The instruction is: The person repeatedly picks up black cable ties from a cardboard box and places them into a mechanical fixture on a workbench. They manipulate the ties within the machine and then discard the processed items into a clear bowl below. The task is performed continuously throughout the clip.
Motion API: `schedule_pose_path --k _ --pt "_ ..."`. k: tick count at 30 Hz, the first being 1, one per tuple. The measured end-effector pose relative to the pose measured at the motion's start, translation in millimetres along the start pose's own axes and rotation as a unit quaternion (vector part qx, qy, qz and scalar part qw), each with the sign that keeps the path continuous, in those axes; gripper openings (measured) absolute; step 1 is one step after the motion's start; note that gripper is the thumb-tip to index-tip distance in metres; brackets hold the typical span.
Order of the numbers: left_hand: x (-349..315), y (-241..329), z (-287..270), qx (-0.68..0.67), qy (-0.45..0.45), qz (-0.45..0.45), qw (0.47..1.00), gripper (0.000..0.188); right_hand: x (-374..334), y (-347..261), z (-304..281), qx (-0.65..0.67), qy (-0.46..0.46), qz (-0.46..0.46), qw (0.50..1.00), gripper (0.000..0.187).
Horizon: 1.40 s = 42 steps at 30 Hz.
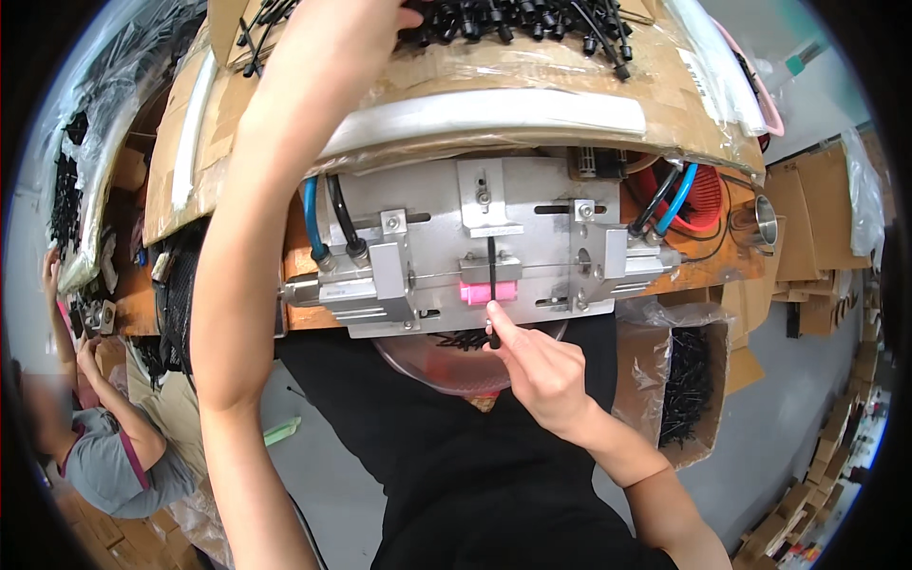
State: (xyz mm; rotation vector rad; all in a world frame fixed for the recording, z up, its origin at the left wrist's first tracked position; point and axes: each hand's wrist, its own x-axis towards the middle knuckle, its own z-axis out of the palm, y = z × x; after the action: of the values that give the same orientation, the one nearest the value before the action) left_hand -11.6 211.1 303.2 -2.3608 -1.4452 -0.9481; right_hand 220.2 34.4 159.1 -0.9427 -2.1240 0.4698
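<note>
My right hand pinches the near end of a thin black rod-like part, with thumb and finger at its thicker end. The rod lies over a pink block at the front middle of a metal fixture, and its far end reaches a small steel bracket. My left arm stretches far forward over the cardboard. My left hand is at the top edge beside a pile of black rod-like parts; most of its fingers are cut off or hidden there.
Pneumatic cylinders with blue and black hoses flank the fixture. A clear bowl with black parts sits under its front edge. To the right stand a cardboard box of black parts, a red basket and a metal cup. Another person works at left.
</note>
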Motion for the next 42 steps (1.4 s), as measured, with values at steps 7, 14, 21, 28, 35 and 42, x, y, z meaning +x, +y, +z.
schedule_pose_path --k 7,14,21,28,35,42 --pt "-3 27 -53 -0.179 -0.088 -0.260 0.945 0.012 73 11 -81 -0.173 0.038 -0.097 0.980 0.028" --pt "-64 31 -60 -0.298 0.017 -0.184 0.937 0.028 217 112 -139 -0.222 -0.108 0.055 0.968 0.034" --pt "-194 155 -7 -0.109 -0.072 -0.159 0.979 0.068 200 41 -158 0.231 0.071 0.110 0.964 0.019" --pt "-202 175 33 -0.005 -0.133 -0.139 0.981 0.069 143 38 -179 0.233 0.065 0.016 0.970 0.036" --pt "-201 168 22 -0.040 -0.190 -0.152 0.969 0.071 66 0 -97 0.159 0.120 0.011 0.980 0.037" --pt "-104 80 -10 -0.007 0.055 -0.173 0.983 0.027 0 4 -21 0.058 -0.016 0.000 0.998 0.065"
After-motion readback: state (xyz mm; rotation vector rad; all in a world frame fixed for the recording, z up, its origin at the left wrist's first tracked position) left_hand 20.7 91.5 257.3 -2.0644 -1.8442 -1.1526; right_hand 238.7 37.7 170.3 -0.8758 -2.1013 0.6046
